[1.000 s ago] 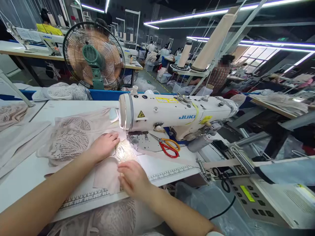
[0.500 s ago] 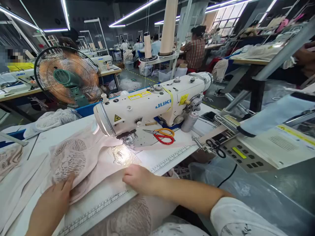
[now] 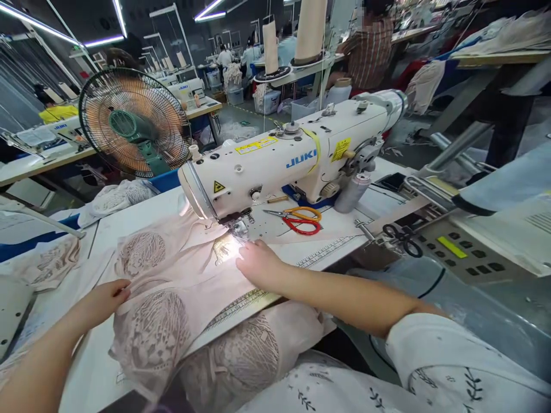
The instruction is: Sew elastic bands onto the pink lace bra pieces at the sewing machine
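A white Juki sewing machine (image 3: 275, 166) stands on the white table (image 3: 129, 215). Pale pink fabric with lace panels (image 3: 172, 287) lies spread in front of it and hangs over the table's near edge. My right hand (image 3: 258, 265) rests on the fabric just below the lit needle area (image 3: 236, 232), fingers pressed flat and pointing at the presser foot. My left hand (image 3: 105, 299) lies on the fabric's left edge by a lace panel, its fingers curled onto the cloth.
Red-and-orange scissors (image 3: 297, 221) lie on the machine bed to the right. A control panel (image 3: 456, 252) with black snips (image 3: 402, 238) sits at right. A standing fan (image 3: 133, 123) is behind the table. More lace pieces (image 3: 47, 261) lie at left. Other people work at distant tables.
My right hand slid forward from the ruler strip up to the needle. My left hand shifted to the fabric's left edge, and the fabric was drawn toward me.
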Demonstrator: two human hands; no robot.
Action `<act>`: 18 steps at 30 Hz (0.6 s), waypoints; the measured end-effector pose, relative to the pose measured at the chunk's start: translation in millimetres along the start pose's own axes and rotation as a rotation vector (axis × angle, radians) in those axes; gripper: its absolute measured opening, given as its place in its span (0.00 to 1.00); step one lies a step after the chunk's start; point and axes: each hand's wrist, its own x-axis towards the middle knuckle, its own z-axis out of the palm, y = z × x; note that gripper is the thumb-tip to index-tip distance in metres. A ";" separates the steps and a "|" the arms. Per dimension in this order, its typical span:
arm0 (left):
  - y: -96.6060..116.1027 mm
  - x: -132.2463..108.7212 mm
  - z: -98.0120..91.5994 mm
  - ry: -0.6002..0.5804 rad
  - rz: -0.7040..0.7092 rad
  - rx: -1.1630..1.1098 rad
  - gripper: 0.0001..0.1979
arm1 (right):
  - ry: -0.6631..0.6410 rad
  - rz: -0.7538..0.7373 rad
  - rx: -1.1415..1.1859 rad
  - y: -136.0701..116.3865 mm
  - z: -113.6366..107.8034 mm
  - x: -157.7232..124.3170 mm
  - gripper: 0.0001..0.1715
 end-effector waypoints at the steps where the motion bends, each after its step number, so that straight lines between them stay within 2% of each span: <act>1: 4.8 4.9 0.9 0.017 -0.010 0.073 0.13 | 0.006 0.038 0.008 -7.4 3.8 1.6 0.08; 3: 23.3 13.3 4.4 0.011 -0.007 0.118 0.17 | 0.011 0.114 0.024 -23.1 12.1 2.2 0.10; 6: 73.5 24.6 18.6 0.081 0.135 0.080 0.22 | 0.024 0.160 0.036 -43.4 27.6 0.0 0.15; 9: 132.0 40.6 42.2 0.126 0.291 0.039 0.22 | 0.115 0.079 0.067 -49.4 42.9 0.6 0.22; 11: 161.3 56.4 56.6 0.150 0.311 0.030 0.18 | 0.174 -0.027 0.097 -42.3 48.7 5.2 0.25; 14: 182.6 85.6 67.1 0.195 0.206 0.024 0.19 | 0.179 -0.207 0.103 -19.8 48.8 18.3 0.29; 16: 184.7 102.5 65.9 0.208 0.122 0.013 0.21 | 0.163 -0.296 0.092 -3.5 46.2 28.9 0.32; 18: 181.4 110.9 60.8 0.215 0.096 -0.005 0.20 | 0.155 -0.356 0.088 9.7 44.6 38.8 0.34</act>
